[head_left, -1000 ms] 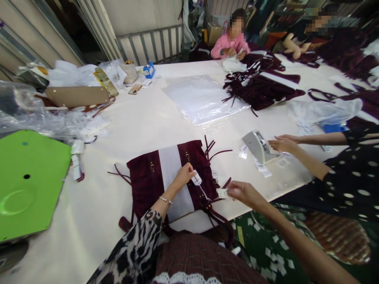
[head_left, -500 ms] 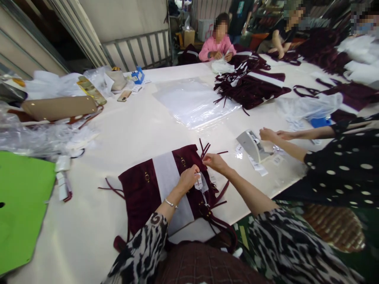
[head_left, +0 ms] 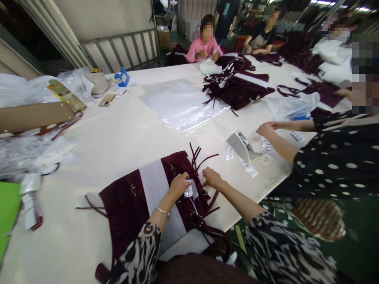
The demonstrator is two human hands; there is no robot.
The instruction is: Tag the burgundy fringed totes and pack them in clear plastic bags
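Observation:
A burgundy bag (head_left: 127, 213) with small gold buckles and thin tassels lies flat on the white table, a pale band (head_left: 160, 193) of wrapping around its middle. Over the bag's right part, my left hand (head_left: 178, 186) is closed, pinching a white hang tag (head_left: 188, 191) between thumb and fingers. My right hand (head_left: 212, 178) is just off the bag's right edge, beside the tassels (head_left: 196, 156). Its fingers are curled together, and what they hold, if anything, is too small to make out. The bag's strap (head_left: 219, 230) hangs at the table's near edge.
To the right stands a grey label dispenser (head_left: 243, 146), near a co-worker's hands (head_left: 268, 129). Clear plastic bags (head_left: 183, 104) lie mid-table, with more burgundy bags (head_left: 245, 86) behind. Left are a tan bag (head_left: 35, 116), a phone (head_left: 107, 100) and a green board (head_left: 8, 217).
The view has swung right, so things sit further left. My right hand has drawn away from the tassels, slightly lower and to the right. My left hand stays on the tag.

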